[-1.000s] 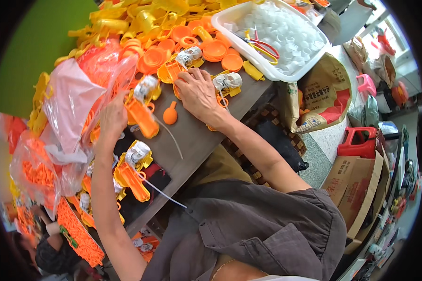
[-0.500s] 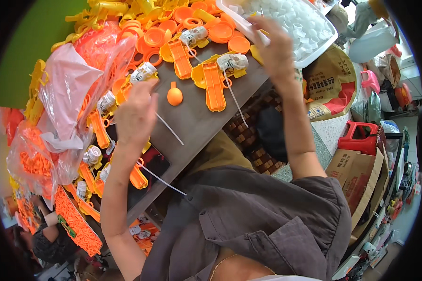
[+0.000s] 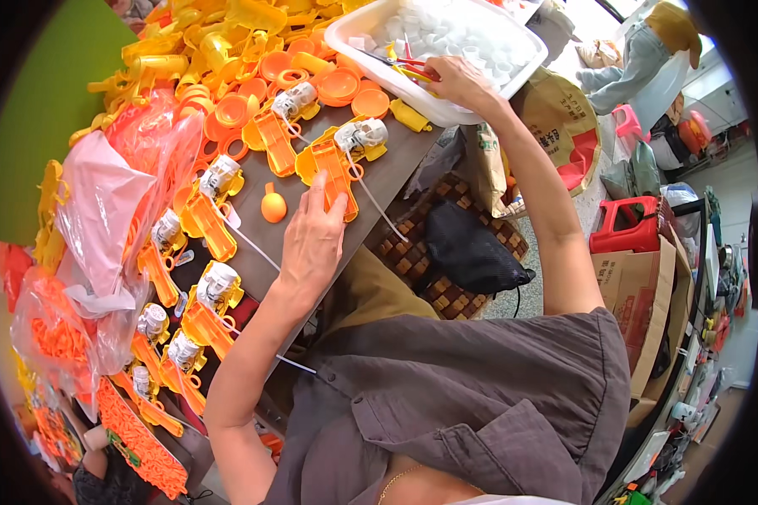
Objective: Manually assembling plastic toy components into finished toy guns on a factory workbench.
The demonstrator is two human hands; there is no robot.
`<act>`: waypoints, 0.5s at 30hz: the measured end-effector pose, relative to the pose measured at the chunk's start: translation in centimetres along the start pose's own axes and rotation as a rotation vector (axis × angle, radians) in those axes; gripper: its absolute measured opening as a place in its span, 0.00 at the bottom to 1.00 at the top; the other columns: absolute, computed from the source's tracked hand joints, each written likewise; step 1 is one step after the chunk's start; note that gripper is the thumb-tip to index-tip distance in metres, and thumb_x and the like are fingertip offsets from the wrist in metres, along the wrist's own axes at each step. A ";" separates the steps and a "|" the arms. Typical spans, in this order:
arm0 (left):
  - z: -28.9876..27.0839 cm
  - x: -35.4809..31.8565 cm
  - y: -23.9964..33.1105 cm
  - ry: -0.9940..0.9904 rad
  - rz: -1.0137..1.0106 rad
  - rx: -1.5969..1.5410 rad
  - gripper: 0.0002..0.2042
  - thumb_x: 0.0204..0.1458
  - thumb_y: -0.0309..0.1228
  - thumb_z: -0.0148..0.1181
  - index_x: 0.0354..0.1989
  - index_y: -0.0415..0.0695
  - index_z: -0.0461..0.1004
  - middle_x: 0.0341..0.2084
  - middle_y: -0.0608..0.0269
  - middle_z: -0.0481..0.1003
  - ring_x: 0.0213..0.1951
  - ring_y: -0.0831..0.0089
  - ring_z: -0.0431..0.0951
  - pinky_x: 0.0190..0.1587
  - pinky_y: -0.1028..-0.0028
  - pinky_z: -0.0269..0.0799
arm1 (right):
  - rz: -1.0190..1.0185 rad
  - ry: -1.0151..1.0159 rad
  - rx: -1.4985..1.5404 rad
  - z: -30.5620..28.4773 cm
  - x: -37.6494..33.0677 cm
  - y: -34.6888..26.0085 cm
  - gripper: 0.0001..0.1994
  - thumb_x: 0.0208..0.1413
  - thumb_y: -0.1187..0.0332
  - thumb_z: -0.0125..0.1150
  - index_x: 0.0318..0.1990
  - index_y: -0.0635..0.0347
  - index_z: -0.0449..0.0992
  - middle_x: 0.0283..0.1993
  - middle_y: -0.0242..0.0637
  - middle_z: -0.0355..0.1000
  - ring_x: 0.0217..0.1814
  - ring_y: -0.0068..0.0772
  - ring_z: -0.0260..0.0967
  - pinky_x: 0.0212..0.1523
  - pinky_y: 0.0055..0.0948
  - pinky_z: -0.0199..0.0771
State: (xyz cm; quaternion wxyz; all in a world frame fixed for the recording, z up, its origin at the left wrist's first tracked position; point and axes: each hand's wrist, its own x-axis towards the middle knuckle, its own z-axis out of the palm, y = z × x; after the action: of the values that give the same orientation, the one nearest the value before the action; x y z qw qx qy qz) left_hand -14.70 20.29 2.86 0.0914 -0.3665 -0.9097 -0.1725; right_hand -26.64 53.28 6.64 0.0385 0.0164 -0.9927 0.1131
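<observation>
My right hand (image 3: 461,82) is closed at the near rim of a white tub (image 3: 446,109), on a pair of red-and-yellow-handled pliers (image 3: 414,69) whose metal tip points left. My left hand (image 3: 313,244) reaches over the dark table with its fingers stretched out. Its fingertips touch the orange handle of a yellow-and-orange toy shell (image 3: 335,175), which carries a white mechanism and a trailing white strip. Beside it, farther left, lies a similar shell (image 3: 274,139). A small orange round piece with a stub (image 3: 273,205) rests left of my left hand.
More shells with white mechanisms (image 3: 206,223) line the table's left side. Orange discs (image 3: 338,86) and yellow parts (image 3: 227,42) are heaped at the back. Plastic bags (image 3: 101,185) stand left. A woven seat with a black bag (image 3: 472,244) is right of the table.
My left hand has moved right and down, from the left shells to the nearer shell's handle. My right hand has come down to the tub's rim with the pliers. The view has shifted.
</observation>
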 end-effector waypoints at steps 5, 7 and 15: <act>0.6 -0.8 1.0 0.065 -0.017 -0.099 0.22 0.45 0.25 0.65 0.50 0.34 0.70 0.57 0.43 0.64 0.54 0.52 0.69 0.55 0.64 0.70 | -0.043 0.175 -0.086 0.4 0.0 -0.4 0.10 0.47 0.71 0.57 0.39 0.60 0.75 0.43 0.40 0.74 0.49 0.44 0.71 0.49 0.39 0.71; 1.1 -0.8 1.1 0.092 -0.018 -0.087 0.22 0.46 0.26 0.65 0.50 0.33 0.70 0.57 0.43 0.64 0.55 0.52 0.69 0.55 0.63 0.70 | -0.105 0.344 -0.262 -0.8 -0.5 -1.2 0.11 0.47 0.73 0.54 0.39 0.60 0.76 0.43 0.41 0.73 0.51 0.44 0.70 0.49 0.40 0.72; 2.8 -0.7 2.0 0.202 -0.071 -0.144 0.17 0.49 0.28 0.62 0.46 0.34 0.71 0.55 0.43 0.67 0.52 0.53 0.71 0.53 0.63 0.71 | -0.077 0.334 -0.045 -5.8 -7.3 -1.6 0.10 0.48 0.71 0.56 0.36 0.67 0.77 0.34 0.43 0.77 0.31 0.39 0.75 0.31 0.34 0.73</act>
State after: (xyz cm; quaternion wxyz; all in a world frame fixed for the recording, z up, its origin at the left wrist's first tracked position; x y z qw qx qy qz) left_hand -12.96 22.27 0.55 0.1499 -0.3203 -0.8935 -0.2768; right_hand -18.85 53.21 12.05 0.2074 0.0344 -0.9734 0.0907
